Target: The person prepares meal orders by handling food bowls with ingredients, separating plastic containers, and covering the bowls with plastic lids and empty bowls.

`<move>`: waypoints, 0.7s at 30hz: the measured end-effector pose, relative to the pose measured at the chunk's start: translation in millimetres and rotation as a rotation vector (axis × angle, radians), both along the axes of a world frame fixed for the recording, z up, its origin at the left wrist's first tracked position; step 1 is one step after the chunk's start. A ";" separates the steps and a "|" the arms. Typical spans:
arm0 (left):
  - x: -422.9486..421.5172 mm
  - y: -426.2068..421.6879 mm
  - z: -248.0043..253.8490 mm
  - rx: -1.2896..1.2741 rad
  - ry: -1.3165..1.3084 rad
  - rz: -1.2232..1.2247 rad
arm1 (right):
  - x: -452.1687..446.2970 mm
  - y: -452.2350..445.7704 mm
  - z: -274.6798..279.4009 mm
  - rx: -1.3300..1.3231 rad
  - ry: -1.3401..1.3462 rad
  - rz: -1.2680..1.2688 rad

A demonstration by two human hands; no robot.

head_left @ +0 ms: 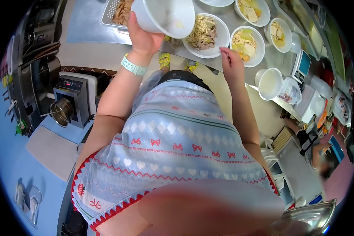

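Observation:
My left hand (143, 39), with a pale patterned band at the wrist, grips a white bowl (167, 17) by its side, thumb up along the wall. This bowl is tilted, its mouth facing the noodle bowl, with a small pale scrap on its inner wall. Beside it, a white bowl (224, 29) on the counter holds noodles and meat slices (202, 33). My right hand (233, 65) is closed, fingers curled, its fingertips near that bowl's right rim; what they pinch, if anything, is hidden. Just right of this hand stands another bowl (259, 49) with noodles, tofu and yellow pieces.
More filled bowls (268, 11) stand along the steel counter. A perforated white tray (108, 15) of meat is at upper left. To the right are a white tub (268, 83) of pale liquid and a scale (301, 67). A fryer-like appliance (70, 98) stands left.

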State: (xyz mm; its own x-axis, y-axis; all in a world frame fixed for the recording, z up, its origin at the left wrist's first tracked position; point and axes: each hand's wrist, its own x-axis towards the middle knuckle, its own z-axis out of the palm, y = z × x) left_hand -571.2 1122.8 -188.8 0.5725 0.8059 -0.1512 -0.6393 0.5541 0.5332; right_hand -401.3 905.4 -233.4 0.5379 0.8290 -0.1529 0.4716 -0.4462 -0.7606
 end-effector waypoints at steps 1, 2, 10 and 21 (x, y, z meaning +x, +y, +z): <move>-0.4 2.4 3.3 -0.002 0.017 0.065 | 1.7 12.1 -2.2 0.069 -0.068 0.029; -2.7 3.4 5.6 -0.004 0.017 0.066 | 2.0 23.6 -3.1 0.137 -0.134 0.058; -65.0 5.5 0.4 -0.103 -0.038 0.128 | -8.1 93.7 -7.9 0.265 -0.511 0.254; -186.2 17.3 -112.9 -0.274 -0.051 0.366 | -9.1 70.4 -10.7 0.221 -0.317 0.106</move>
State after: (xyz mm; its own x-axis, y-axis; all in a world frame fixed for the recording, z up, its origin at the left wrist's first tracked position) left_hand -757.3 1140.1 -301.6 0.2694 0.8910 -0.3655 -0.8411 0.4025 0.3612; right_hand -410.4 975.8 -244.1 0.4392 0.8769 0.1953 0.7328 -0.2239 -0.6425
